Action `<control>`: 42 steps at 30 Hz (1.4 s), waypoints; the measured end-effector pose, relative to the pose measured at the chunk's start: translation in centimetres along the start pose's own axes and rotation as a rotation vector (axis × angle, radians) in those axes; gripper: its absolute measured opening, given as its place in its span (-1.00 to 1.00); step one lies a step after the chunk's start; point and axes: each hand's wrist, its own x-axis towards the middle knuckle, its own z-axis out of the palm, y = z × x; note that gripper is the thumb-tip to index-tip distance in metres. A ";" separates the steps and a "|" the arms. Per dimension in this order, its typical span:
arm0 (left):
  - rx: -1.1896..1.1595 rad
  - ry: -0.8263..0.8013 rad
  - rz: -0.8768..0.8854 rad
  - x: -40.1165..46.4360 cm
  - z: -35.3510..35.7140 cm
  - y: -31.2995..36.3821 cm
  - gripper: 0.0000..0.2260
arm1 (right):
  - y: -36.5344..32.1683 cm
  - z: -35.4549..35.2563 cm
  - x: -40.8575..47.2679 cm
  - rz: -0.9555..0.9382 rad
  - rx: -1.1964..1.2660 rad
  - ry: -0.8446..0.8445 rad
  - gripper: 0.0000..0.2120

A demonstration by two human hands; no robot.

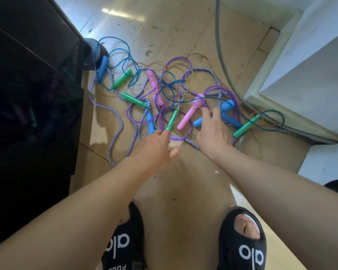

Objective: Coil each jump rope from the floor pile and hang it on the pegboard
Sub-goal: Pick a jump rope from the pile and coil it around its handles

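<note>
The job looks barely begun. All the jump ropes in view lie in one tangled pile [174, 100] on the floor [183, 182], cords looped through one another: a thick striped rope [113, 115], thin purple cord [179, 62], blue cord [117, 42] and some near-clear cord. Handles are scattered through it: green ones [123, 77], pink ones [189, 114] and blue ones [102, 68]. Nothing here is coiled, and no pegboard shows in this view (it may be out of frame), so I cannot tell whether any rope has been hung.

Both hands reach down into the near edge of the pile. The left hand [158, 147] pinches the lower end of a green handle [172, 118] between its fingertips, the handle tilted up and away from it. The right hand [213, 131] is spread over the blue handles [227, 114] just right of the long pink handle; its fingers are relaxed and seem to touch the tangle, though whether they hold any cord is hidden by the hand itself.

My judgement: the step in hand is picking out a first rope and freeing it. Left to do is nearly everything, namely untangling, coiling each rope and hanging it. With cords crossing so thickly, lifting the green handle will likely drag neighbours along.
</note>
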 end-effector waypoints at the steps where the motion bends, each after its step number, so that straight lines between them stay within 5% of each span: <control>1: -0.001 0.003 0.004 -0.2 -0.1 0.1 -0.57 | -0.1 -0.1 -0.2 0.017 0.004 0.024 -0.51; 4: -0.027 0.026 0.014 -0.6 -0.6 0.1 -0.56 | -0.1 0.2 0.3 0.066 -0.007 0.082 -0.55; 11: -0.067 0.065 0.015 -1.5 -1.1 -0.1 -0.55 | 1.1 1.4 0.7 0.066 -0.071 -0.179 -0.79; 20: 0.000 0.121 0.026 -7.4 -6.1 1.1 -0.46 | -1.6 -7.8 -3.7 -0.085 0.369 -0.450 -0.78; 26: -0.273 0.211 0.169 -16.4 -10.4 4.7 -0.31 | -5.1 -18.3 -11.5 -0.183 0.721 -0.352 -0.74; 31: -0.638 0.394 0.253 -22.4 -11.8 7.1 -0.58 | -7.1 -24.1 -19.1 -0.295 0.916 -0.233 -0.77; 37: -0.489 0.487 0.283 -27.6 -11.8 7.3 -0.91 | -6.4 -25.9 -25.0 -0.388 0.849 -0.181 -0.80; 42: -0.304 0.436 0.258 -30.1 -10.6 7.0 -0.56 | -3.5 -25.9 -26.7 -0.470 0.515 -0.058 -0.83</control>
